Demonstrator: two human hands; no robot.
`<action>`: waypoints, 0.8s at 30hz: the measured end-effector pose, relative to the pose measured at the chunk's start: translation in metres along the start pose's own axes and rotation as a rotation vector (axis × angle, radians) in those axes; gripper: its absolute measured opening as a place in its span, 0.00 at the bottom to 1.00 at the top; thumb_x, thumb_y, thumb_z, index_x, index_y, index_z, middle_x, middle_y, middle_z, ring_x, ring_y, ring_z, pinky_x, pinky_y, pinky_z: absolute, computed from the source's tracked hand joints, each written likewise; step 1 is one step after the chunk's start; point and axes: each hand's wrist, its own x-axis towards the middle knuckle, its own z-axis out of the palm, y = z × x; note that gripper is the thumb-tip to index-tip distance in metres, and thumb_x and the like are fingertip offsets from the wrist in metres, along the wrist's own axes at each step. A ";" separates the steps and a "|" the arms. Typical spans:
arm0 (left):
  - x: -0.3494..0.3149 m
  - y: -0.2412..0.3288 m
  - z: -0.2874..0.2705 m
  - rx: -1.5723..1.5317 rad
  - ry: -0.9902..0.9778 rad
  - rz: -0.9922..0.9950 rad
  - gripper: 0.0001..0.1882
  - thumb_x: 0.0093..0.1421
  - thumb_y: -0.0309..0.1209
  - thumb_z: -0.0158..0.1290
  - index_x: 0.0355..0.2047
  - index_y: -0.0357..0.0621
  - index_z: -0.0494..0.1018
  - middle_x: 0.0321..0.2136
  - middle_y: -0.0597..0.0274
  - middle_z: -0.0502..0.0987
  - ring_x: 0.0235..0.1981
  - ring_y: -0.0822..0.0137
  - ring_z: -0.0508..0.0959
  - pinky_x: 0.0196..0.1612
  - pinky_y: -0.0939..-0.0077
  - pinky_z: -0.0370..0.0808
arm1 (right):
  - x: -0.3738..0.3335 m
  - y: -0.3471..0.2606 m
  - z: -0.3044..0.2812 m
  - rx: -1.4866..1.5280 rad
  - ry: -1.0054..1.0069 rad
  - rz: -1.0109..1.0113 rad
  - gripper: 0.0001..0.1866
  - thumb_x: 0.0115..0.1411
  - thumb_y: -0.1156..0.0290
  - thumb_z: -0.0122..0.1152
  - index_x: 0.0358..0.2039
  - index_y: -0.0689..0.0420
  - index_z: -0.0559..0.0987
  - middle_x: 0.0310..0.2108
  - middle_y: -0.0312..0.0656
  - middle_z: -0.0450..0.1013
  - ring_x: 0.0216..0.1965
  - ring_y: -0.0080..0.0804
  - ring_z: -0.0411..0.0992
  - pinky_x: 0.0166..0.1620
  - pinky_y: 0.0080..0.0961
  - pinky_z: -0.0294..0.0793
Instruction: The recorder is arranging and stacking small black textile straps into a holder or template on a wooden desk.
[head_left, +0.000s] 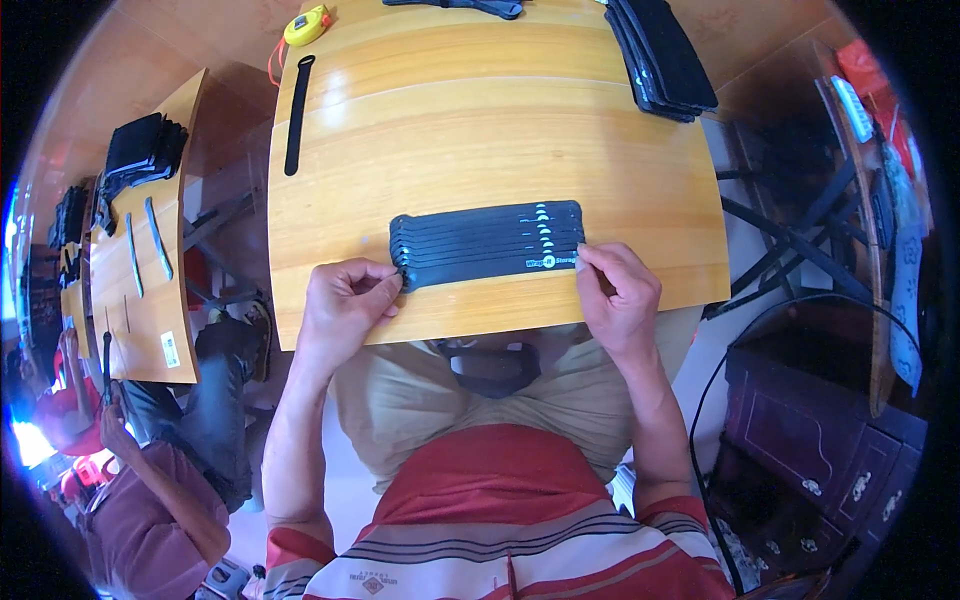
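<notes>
Several black fabric straps [465, 238] lie overlapped in a fanned row near the front edge of the wooden table [450, 140]. Each has a rounded loop end at the left and small white print towards the right. My left hand [345, 300] pinches the left end of the nearest strap between thumb and fingers. At its other end, my right hand [620, 290] holds the corner in a closed pinch. That nearest strap lies along the row's lower side, stretched between both hands.
A single black strap [298, 115] lies at the table's left. Beyond it sits a yellow tape measure [306, 26]. Stacked black straps [660, 60] occupy the far right corner. A co-worker [165, 490] sits at another table [160, 320] on the left. Dark drawers [810, 450] stand at right.
</notes>
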 end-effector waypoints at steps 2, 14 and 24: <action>0.000 0.000 0.000 0.004 0.003 -0.003 0.06 0.67 0.24 0.61 0.38 0.32 0.83 0.25 0.63 0.83 0.25 0.78 0.79 0.31 0.82 0.78 | 0.000 -0.001 0.000 -0.001 -0.014 0.010 0.08 0.56 0.84 0.66 0.37 0.63 0.84 0.31 0.49 0.79 0.32 0.45 0.80 0.35 0.35 0.79; 0.002 -0.002 0.000 0.010 -0.009 0.005 0.06 0.67 0.24 0.61 0.38 0.31 0.83 0.25 0.62 0.83 0.25 0.78 0.80 0.31 0.82 0.79 | 0.001 0.000 0.000 -0.013 -0.009 -0.008 0.09 0.56 0.85 0.66 0.37 0.63 0.83 0.31 0.50 0.79 0.32 0.46 0.80 0.36 0.36 0.79; 0.002 -0.004 0.000 0.009 -0.003 0.007 0.06 0.67 0.24 0.61 0.38 0.31 0.83 0.25 0.62 0.83 0.25 0.78 0.79 0.30 0.83 0.78 | 0.000 -0.001 0.000 -0.029 -0.007 -0.026 0.09 0.55 0.85 0.66 0.37 0.63 0.83 0.30 0.49 0.79 0.31 0.45 0.80 0.35 0.36 0.79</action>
